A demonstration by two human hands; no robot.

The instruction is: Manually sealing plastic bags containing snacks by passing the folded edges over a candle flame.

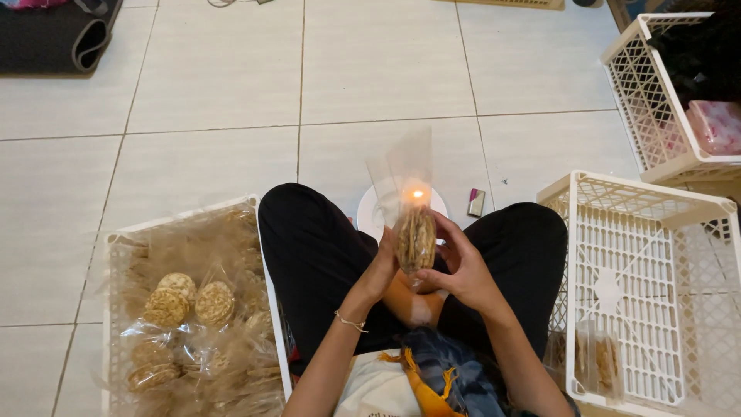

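I see both my left hand [384,272] and right hand [461,272] clamped on the clear bag of round crackers [415,238], above my lap, its open top right at the candle flame [417,194], so I fear too much plastic melts or my fingers burn.

Both forearms extend from the near edge toward scene centre above the crossed legs, with the left hand [382,270], a thin bracelet at its wrist, and the right hand [461,266] raised side by side, palms facing inward and fingers curled in a shared grip.
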